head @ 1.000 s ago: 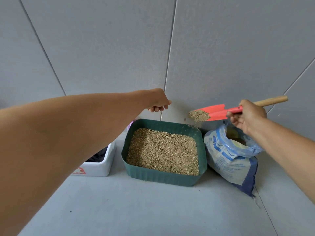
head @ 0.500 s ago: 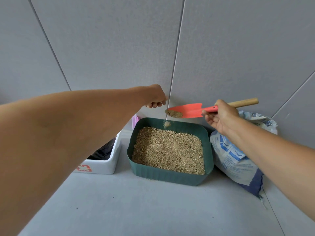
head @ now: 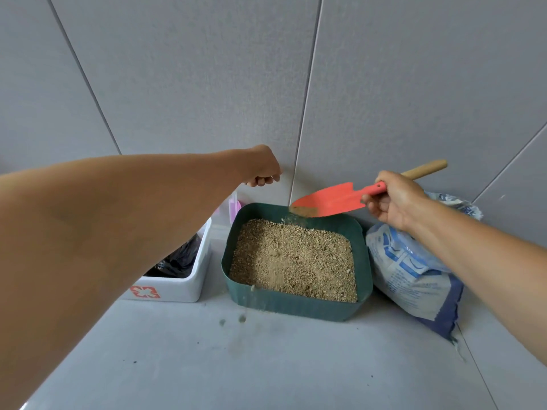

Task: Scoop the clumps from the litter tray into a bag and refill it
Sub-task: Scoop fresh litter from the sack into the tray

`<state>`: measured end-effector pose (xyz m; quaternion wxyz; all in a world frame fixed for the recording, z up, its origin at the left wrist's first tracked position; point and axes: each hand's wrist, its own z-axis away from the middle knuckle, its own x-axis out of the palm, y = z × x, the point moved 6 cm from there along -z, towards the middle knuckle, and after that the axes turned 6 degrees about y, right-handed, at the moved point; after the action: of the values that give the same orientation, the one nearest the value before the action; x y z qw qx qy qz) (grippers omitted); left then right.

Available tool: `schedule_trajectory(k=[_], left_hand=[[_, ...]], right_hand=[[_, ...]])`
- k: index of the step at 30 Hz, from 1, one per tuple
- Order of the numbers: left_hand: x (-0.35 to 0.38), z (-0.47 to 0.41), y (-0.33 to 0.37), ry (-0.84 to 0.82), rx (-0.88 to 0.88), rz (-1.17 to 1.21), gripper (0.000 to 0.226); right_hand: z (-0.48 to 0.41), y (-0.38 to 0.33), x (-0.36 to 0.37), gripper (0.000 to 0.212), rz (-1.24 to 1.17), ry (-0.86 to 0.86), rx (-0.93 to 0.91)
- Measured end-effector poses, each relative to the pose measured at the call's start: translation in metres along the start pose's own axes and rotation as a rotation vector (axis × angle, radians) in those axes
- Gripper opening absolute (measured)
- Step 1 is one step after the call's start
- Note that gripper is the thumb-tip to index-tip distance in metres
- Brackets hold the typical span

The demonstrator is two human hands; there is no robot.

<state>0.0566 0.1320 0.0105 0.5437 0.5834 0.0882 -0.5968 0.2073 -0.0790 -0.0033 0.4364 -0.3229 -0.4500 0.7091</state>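
A dark green litter tray point(head: 299, 304) stands on the grey floor against the wall, filled with tan litter point(head: 293, 260). My right hand point(head: 392, 198) grips the wooden handle of a red trowel point(head: 334, 200), tilted tip-down over the tray's back edge; litter spills off its tip into the tray. A blue-and-white litter bag point(head: 411, 270) leans against the tray's right side. My left hand point(head: 262, 170) is a closed fist held against the wall above the tray's back left corner, with nothing visible in it.
A white bin point(head: 180, 287) with a red mark and a black liner stands left of the tray, partly hidden by my left forearm. A pink object point(head: 234, 207) sits behind it. A few litter grains point(head: 241, 319) lie on the floor before the tray.
My right hand carried the loaded trowel leftward from above the bag to over the tray and tipped it; most of the litter has poured off. The left fist stayed at the wall.
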Motion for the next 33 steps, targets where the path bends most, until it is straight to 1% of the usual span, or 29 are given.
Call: schedule_trajectory(k=[3,5,7,10,12,14,16,21,23,28,30,33], left_hand=[[0.004,0.0,0.006,-0.018,0.017,0.043,0.017],[0.007,0.001,0.009,-0.023,0.024,0.056,0.015],[0.01,0.001,0.013,-0.032,0.023,0.057,0.015],[0.017,-0.002,0.02,-0.031,0.032,0.055,0.014],[0.019,-0.004,0.019,-0.026,0.044,0.061,0.021],[0.024,-0.005,0.023,-0.023,0.05,0.064,0.026],[0.028,-0.005,0.024,-0.021,0.05,0.059,0.026],[0.045,-0.007,0.039,-0.041,0.081,0.061,0.024],[0.051,-0.008,0.045,-0.048,0.093,0.053,0.024],[0.091,-0.002,0.075,-0.145,0.099,0.034,0.029],[0.107,0.009,0.091,-0.167,0.142,0.072,0.026],[0.127,0.024,0.12,-0.181,0.243,0.177,0.023]], right_hand=[[-0.01,-0.018,-0.042,0.018,0.01,0.125,-0.075],[-0.015,-0.029,-0.066,0.015,0.089,0.212,-0.148],[-0.018,-0.037,-0.081,0.009,0.165,0.26,-0.191],[-0.019,-0.033,-0.083,0.008,0.194,0.236,-0.18],[-0.018,-0.026,-0.068,0.007,0.18,0.185,-0.159],[-0.016,-0.023,-0.057,0.01,0.151,0.15,-0.149],[-0.015,-0.025,-0.052,0.013,0.127,0.152,-0.167],[-0.018,-0.043,-0.095,0.011,0.101,0.291,-0.239],[-0.017,-0.045,-0.113,0.011,0.105,0.321,-0.245],[-0.015,-0.063,-0.168,0.012,0.01,0.457,-0.291],[-0.016,-0.069,-0.193,0.013,-0.039,0.523,-0.293],[-0.021,-0.067,-0.222,0.015,-0.024,0.611,-0.277]])
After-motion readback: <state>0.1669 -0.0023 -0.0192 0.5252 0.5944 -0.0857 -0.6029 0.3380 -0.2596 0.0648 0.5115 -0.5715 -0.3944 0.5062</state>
